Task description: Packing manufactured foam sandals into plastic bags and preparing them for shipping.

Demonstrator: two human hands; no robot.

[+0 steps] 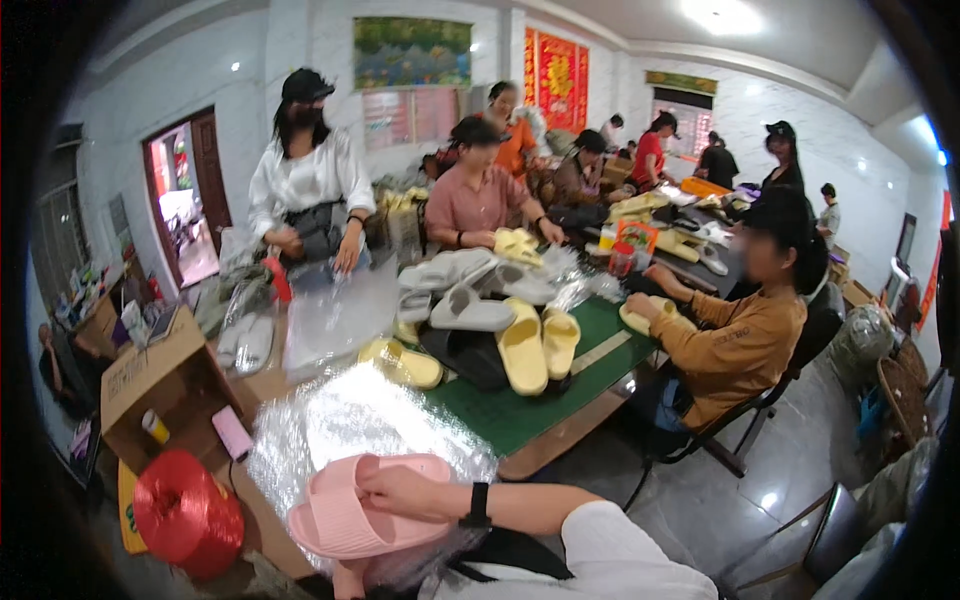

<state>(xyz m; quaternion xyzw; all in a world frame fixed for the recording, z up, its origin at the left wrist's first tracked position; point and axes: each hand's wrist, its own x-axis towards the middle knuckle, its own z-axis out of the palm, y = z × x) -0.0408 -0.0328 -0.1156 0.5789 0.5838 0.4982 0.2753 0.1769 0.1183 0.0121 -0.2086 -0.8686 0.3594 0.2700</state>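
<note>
White tiled walls [170, 90] are enclosing the room; a ceiling lamp [722, 14] is glowing at one o'clock; a doorway [187, 190] is standing open at ten o'clock.

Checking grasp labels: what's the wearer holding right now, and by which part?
One hand with a black wristband rests on top of a pair of pink slippers, near the strap end. Which hand cannot be told; the other is out of view.

A bare forearm [530, 505] is seen entering from the lower right edge. A black wristband or watch [478, 505] is worn at the wrist, just behind the fingers [385, 490]. Further back from the fingers, a white short sleeve [625, 555] is seen covering the upper arm. Below the forearm, dark clothing [510, 555] is visible.
</note>
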